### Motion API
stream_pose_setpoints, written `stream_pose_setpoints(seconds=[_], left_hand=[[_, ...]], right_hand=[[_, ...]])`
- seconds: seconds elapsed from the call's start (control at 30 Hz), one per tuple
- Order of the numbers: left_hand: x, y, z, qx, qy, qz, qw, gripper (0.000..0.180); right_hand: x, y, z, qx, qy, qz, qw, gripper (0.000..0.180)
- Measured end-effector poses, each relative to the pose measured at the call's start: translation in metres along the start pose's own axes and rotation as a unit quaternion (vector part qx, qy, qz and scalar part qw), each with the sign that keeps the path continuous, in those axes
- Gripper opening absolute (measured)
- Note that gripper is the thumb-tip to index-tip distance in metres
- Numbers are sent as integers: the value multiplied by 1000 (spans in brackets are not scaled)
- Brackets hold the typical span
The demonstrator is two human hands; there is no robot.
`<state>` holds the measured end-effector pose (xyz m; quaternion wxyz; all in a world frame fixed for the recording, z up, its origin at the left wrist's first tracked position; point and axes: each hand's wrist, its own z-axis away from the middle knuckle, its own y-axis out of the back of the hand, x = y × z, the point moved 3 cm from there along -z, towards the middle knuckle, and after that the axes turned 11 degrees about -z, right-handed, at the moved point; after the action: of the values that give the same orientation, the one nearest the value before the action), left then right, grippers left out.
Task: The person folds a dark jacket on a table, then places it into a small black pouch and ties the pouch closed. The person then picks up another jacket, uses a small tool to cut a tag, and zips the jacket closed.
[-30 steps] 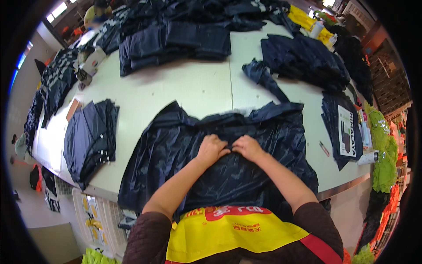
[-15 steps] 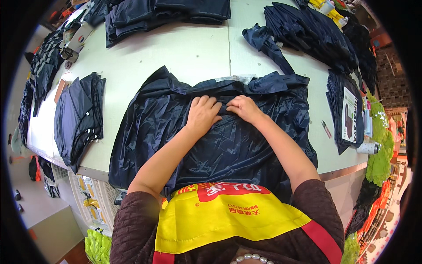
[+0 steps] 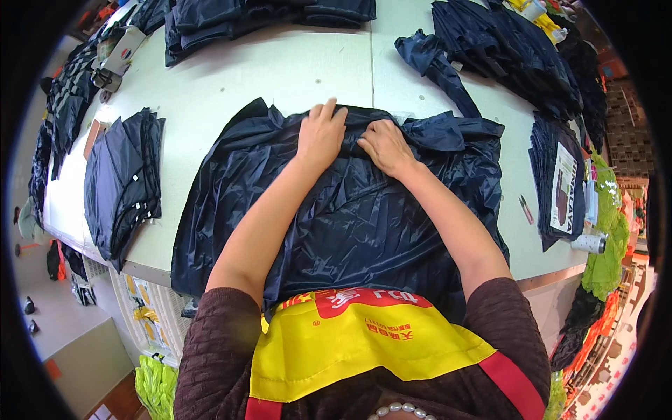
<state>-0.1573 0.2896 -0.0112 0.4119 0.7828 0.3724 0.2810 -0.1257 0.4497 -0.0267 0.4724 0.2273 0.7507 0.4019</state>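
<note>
A shiny navy garment point(image 3: 364, 217) lies spread and wrinkled before me, its near side hanging over the table edge against my yellow apron. Close to its far edge, my left hand point(image 3: 322, 134) rests on the cloth with the fingers stretched forward. Just to its right, my right hand point(image 3: 387, 145) has its fingers bent down and closed on the fabric. A gathered flap point(image 3: 441, 129) of the same cloth lies at the far right corner. Whatever is beneath the garment is hidden.
Dark folded garments point(image 3: 122, 185) lie on the left, with another stack point(image 3: 259, 24) at the back and a large pile point(image 3: 500, 56) back right. On the right are a packet with a printed card point(image 3: 563, 189), a small pen-like tool point(image 3: 526, 209) and a thread spool point(image 3: 589, 243).
My left hand has moved forward to the far edge, its fingers straightening. My right hand has gone slightly forward. The cloth's far edge now covers most of a pale strip seen behind it before.
</note>
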Motion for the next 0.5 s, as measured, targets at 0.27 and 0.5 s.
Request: stream_pose_setpoints(seconds=[0.27, 0.5], left_hand=[[-34, -15, -37, -141, -53, -65, 986, 14], [-12, 25, -23, -54, -152, -103, 981, 6]], right_hand=[[1, -5, -19, 54, -61, 65, 995, 23], [9, -24, -31, 76, -63, 159, 982, 11]])
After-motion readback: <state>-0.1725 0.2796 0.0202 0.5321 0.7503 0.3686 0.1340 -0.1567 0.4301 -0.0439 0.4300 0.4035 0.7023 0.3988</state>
